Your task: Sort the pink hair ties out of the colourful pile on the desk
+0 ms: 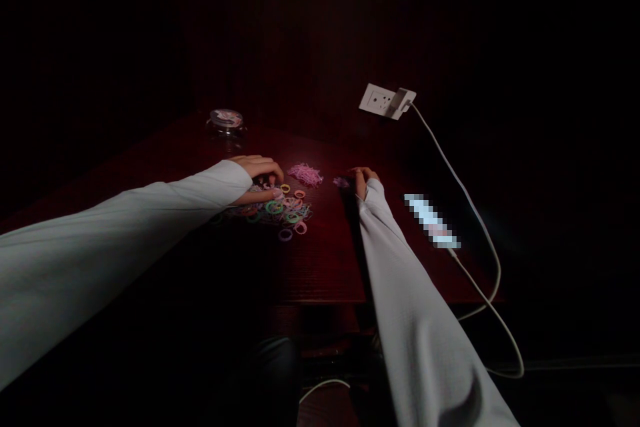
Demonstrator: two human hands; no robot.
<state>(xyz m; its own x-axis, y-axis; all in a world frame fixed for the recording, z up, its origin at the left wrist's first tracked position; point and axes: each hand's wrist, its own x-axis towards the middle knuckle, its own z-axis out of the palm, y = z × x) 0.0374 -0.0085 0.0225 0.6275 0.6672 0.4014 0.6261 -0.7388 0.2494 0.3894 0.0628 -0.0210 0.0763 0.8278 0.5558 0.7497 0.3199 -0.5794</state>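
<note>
A mixed pile of colourful hair ties [274,207] and thin elastic bands lies on the dark red table [320,267]. My left hand [259,172] rests over the pile's back left part, its fingers curved and the thumb apart from them, touching the ties. Just right of that hand sits a heap of pink elastic bands [306,175]. My right hand [367,180] is beside a small cluster of purple bands [341,182], fingers reaching left, with nothing visible held; part of the fingers is hidden.
A clear jar with a printed lid [227,119] stands at the back left. A blurred-out phone [433,221] lies right of my right arm. Its white cable [463,187] runs from a charger [403,102] in a wall socket [376,100]. The surroundings are very dark.
</note>
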